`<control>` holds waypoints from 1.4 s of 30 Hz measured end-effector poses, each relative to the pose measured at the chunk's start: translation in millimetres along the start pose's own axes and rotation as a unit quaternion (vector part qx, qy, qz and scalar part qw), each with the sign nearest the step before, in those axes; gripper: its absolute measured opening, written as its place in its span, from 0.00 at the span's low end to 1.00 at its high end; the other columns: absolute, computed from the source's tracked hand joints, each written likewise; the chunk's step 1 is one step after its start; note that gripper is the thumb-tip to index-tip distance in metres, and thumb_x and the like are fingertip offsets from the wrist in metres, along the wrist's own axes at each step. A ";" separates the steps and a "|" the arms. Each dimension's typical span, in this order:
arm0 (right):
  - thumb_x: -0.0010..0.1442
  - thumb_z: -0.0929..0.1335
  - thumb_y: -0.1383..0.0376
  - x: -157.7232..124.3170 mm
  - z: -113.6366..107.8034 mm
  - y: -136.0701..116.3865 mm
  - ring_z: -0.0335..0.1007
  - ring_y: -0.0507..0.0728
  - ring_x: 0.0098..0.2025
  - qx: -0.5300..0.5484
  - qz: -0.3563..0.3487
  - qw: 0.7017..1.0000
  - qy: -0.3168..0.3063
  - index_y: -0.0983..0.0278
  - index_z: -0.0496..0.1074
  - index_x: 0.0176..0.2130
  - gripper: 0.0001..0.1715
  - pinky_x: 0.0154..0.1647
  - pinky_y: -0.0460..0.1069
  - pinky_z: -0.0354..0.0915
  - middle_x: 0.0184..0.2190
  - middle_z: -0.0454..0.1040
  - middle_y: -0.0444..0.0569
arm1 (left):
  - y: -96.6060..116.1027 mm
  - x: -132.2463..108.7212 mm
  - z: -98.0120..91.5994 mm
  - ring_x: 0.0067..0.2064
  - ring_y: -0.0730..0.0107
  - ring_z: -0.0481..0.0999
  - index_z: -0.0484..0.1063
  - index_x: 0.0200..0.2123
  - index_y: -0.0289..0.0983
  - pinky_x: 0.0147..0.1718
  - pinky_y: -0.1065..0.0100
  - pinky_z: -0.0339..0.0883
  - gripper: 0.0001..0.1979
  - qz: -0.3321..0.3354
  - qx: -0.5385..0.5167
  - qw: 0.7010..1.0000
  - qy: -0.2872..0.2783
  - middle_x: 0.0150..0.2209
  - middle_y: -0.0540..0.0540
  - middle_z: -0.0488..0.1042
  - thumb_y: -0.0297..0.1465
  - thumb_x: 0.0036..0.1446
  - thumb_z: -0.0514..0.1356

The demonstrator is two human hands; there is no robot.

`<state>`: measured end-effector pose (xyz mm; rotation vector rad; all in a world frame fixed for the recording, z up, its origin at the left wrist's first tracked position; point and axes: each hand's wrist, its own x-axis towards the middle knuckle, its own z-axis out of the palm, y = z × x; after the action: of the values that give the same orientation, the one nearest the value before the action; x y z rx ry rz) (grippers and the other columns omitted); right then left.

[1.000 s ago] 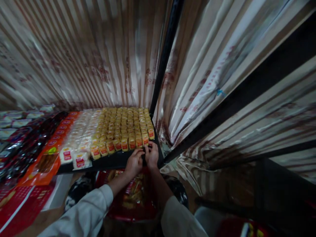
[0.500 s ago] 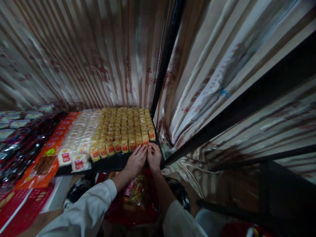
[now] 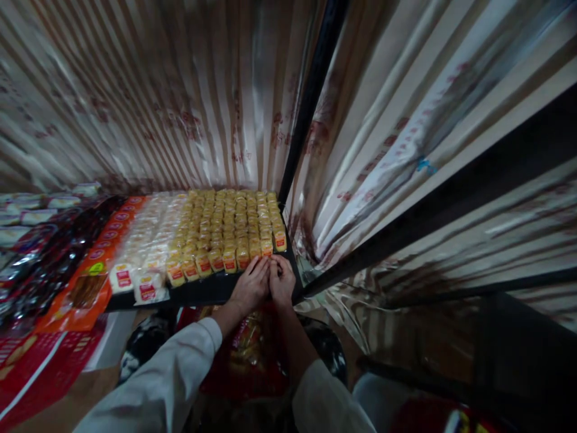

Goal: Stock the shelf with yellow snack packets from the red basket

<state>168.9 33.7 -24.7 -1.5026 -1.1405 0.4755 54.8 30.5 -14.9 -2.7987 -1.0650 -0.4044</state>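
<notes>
Rows of small yellow wrapped snacks [image 3: 216,228] with red-and-white labels stand packed together on a black shelf [image 3: 198,293]. My left hand [image 3: 250,287] and my right hand [image 3: 282,281] meet at the front end of one row near the right side. Between their fingertips is the front wrapped yellow snack [image 3: 267,247], its lower part hidden by the fingers. The fingers of both hands are bent and closed, thumbs close together. Just right of them, the last row's front snack [image 3: 280,240] stands apart from my hands.
Left of the yellow rows lie white wrapped packs [image 3: 151,288], an orange packet [image 3: 85,294] and dark shiny packets [image 3: 54,264]. A red bag [image 3: 250,367] sits below my forearms. Black posts [image 3: 311,102] and striped curtains [image 3: 202,120] enclose the shelf behind and to the right.
The view has shifted slightly, so the shelf sits a little higher and farther right. My hands stay at the front of the same row, with the right fingers slightly more curled.
</notes>
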 end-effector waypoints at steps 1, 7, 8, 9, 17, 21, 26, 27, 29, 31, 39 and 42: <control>0.58 0.60 0.59 -0.3 0.1 0.0 0.69 0.56 0.44 -0.003 0.001 1.000 0.005 0.64 0.72 0.37 0.16 0.47 0.53 0.67 0.41 0.73 0.53 | 0.3 0.6 -1.0 0.66 0.58 0.50 0.57 0.60 0.26 0.64 0.51 0.46 0.25 0.000 0.001 1.000 -0.004 0.61 0.34 0.60 0.28 0.61 0.45; 0.59 0.58 0.57 6.6 -4.8 -2.7 0.66 0.59 0.48 -0.010 0.052 0.998 0.035 0.67 0.67 0.45 0.21 0.49 0.56 0.65 0.45 0.70 0.58 | 2.8 4.2 -6.2 0.65 0.58 0.52 0.58 0.59 0.26 0.64 0.52 0.43 0.24 -0.019 -0.004 1.000 -0.014 0.61 0.37 0.61 0.29 0.63 0.43; 0.60 0.57 0.57 9.6 -6.0 -2.7 0.65 0.59 0.50 -0.022 0.044 0.998 0.036 0.67 0.66 0.47 0.22 0.52 0.57 0.63 0.46 0.70 0.58 | 3.0 4.6 -6.4 0.65 0.58 0.52 0.59 0.59 0.25 0.64 0.52 0.43 0.24 -0.020 -0.005 1.000 -0.016 0.61 0.37 0.61 0.30 0.63 0.43; 0.60 0.57 0.58 12.9 -6.9 -2.3 0.64 0.59 0.51 -0.035 0.031 0.998 0.040 0.67 0.66 0.48 0.22 0.54 0.58 0.61 0.48 0.69 0.58 | 3.1 4.9 -6.5 0.65 0.58 0.52 0.60 0.58 0.25 0.64 0.52 0.43 0.24 -0.019 -0.005 1.000 -0.018 0.61 0.37 0.61 0.30 0.64 0.43; 0.60 0.55 0.65 35.6 -1.7 15.5 0.60 0.59 0.59 -0.094 -0.045 0.994 0.044 0.70 0.64 0.55 0.27 0.60 0.58 0.56 0.55 0.66 0.61 | 3.5 5.3 -3.8 0.65 0.63 0.52 0.59 0.59 0.27 0.65 0.55 0.41 0.23 -0.040 0.006 0.999 -0.013 0.62 0.39 0.60 0.32 0.64 0.44; 0.60 0.56 0.65 39.4 0.9 21.3 0.63 0.59 0.57 -0.099 -0.031 0.994 0.038 0.70 0.66 0.55 0.27 0.59 0.58 0.59 0.54 0.69 0.60 | 3.8 5.3 -3.4 0.65 0.64 0.52 0.60 0.59 0.28 0.65 0.56 0.41 0.23 -0.032 0.038 0.999 -0.017 0.62 0.40 0.61 0.32 0.64 0.43; 0.60 0.57 0.63 41.2 2.6 19.3 0.68 0.59 0.52 -0.079 -0.006 0.997 0.021 0.70 0.69 0.52 0.26 0.56 0.55 0.61 0.50 0.73 0.59 | 3.9 5.5 -3.8 0.66 0.65 0.51 0.61 0.58 0.29 0.65 0.57 0.41 0.23 -0.035 0.053 0.998 -0.017 0.61 0.41 0.61 0.33 0.64 0.43; 0.59 0.57 0.63 41.5 3.0 18.5 0.68 0.59 0.52 -0.073 -0.004 0.997 0.018 0.70 0.69 0.52 0.26 0.56 0.55 0.61 0.50 0.73 0.58 | 3.9 5.5 -3.7 0.66 0.65 0.51 0.62 0.57 0.29 0.65 0.57 0.41 0.23 -0.034 0.053 0.998 -0.017 0.61 0.41 0.61 0.33 0.64 0.44; 0.59 0.57 0.63 42.4 4.1 17.5 0.68 0.59 0.52 -0.060 0.004 0.998 0.013 0.70 0.69 0.52 0.26 0.57 0.55 0.61 0.50 0.73 0.58 | 3.9 5.7 -3.7 0.66 0.64 0.51 0.63 0.57 0.29 0.65 0.57 0.40 0.22 -0.031 0.053 0.998 -0.017 0.61 0.41 0.62 0.32 0.64 0.44; 0.59 0.57 0.62 43.8 5.9 17.1 0.67 0.59 0.53 -0.051 0.021 0.998 0.016 0.70 0.69 0.52 0.27 0.57 0.55 0.61 0.50 0.73 0.59 | 3.9 5.7 -3.6 0.66 0.64 0.51 0.62 0.57 0.29 0.65 0.56 0.40 0.23 -0.031 0.055 0.998 -0.016 0.61 0.41 0.62 0.32 0.63 0.44; 0.60 0.56 0.59 50.6 12.5 18.0 0.67 0.59 0.53 -0.024 0.057 0.998 0.020 0.70 0.67 0.54 0.28 0.57 0.55 0.60 0.52 0.71 0.58 | 3.0 5.8 -1.1 0.66 0.63 0.49 0.60 0.58 0.28 0.65 0.55 0.39 0.24 -0.029 0.058 0.998 -0.026 0.62 0.41 0.60 0.33 0.63 0.43; 0.59 0.56 0.60 52.4 11.3 19.6 0.69 0.59 0.51 -0.049 0.034 0.998 0.032 0.70 0.70 0.51 0.28 0.56 0.56 0.60 0.49 0.74 0.59 | 3.1 5.7 -0.1 0.66 0.63 0.49 0.60 0.59 0.28 0.65 0.55 0.39 0.24 -0.029 0.058 0.998 -0.028 0.62 0.41 0.61 0.33 0.63 0.43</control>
<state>191.0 86.0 -30.7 -1.6347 -1.0773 0.4194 61.0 31.7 -13.3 -2.6973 -1.1443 -0.2627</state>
